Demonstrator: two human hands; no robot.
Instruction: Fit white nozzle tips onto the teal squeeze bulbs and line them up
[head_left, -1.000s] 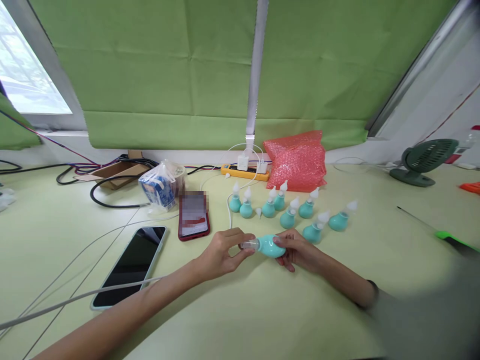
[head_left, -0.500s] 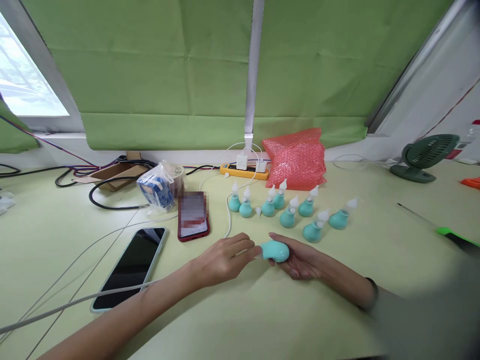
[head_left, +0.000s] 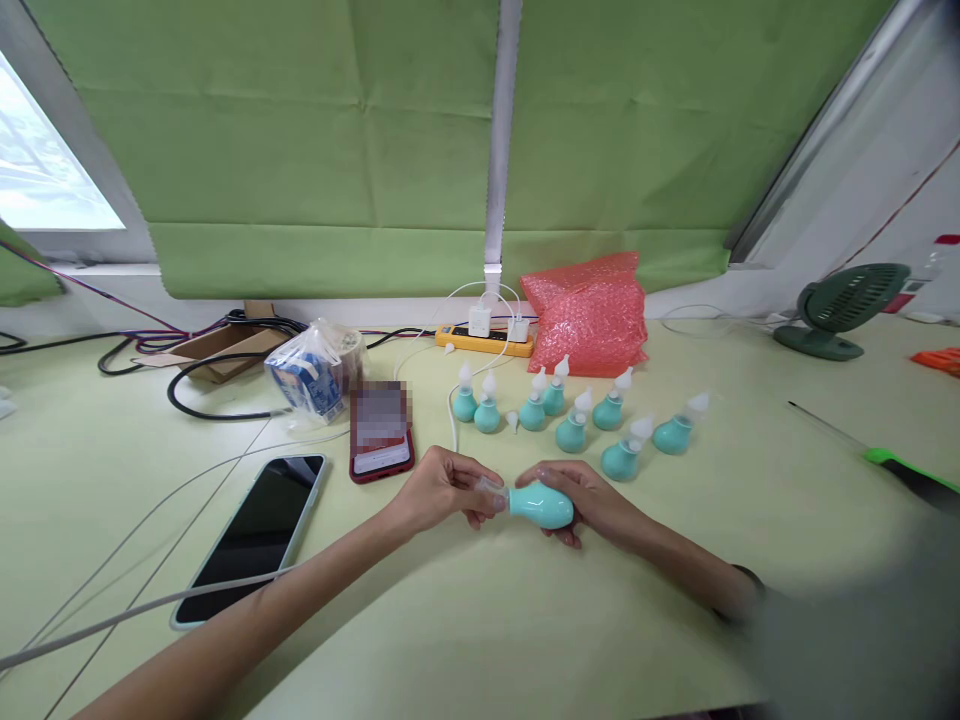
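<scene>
My right hand [head_left: 592,500] is wrapped round a glossy teal bulb [head_left: 541,505] lying on its side, its neck toward the left. My left hand [head_left: 450,490] pinches a clear tip [head_left: 491,488] at the end of that neck. Behind both hands, several teal bulbs with pale pointed nozzles stand on the table, among them one at the front [head_left: 621,460] and one at the right [head_left: 673,434], its nozzle tilted to the right. A small loose white nozzle [head_left: 512,421] is between them.
Two phones, a red one [head_left: 382,460] and a larger dark one [head_left: 259,530], lie to the left. Farther back are a bagged blue item [head_left: 307,385], an orange power strip [head_left: 465,342] and a pink bubble bag [head_left: 589,320]. A green fan [head_left: 832,310] and a green-handled screwdriver [head_left: 900,465] are right.
My left hand has shifted slightly left, and the clear tip now shows between its fingers. My right hand has turned over the bulb, whose neck now points more directly left.
</scene>
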